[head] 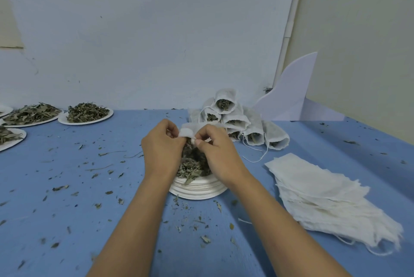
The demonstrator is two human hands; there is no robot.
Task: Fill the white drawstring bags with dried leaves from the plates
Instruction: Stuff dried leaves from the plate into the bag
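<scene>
Two hands work over the stacked plates (197, 193) of dried leaves (192, 167): left hand (161, 144) and right hand (215, 149) each pinch the rim of a white drawstring bag (187, 132) with curled fingers. Best, I'd say, to spread its mouth wide and low above the heap, so fewer crumbs spill. Beyond lie the filled bags (242, 120), piled mouths forward.
</scene>
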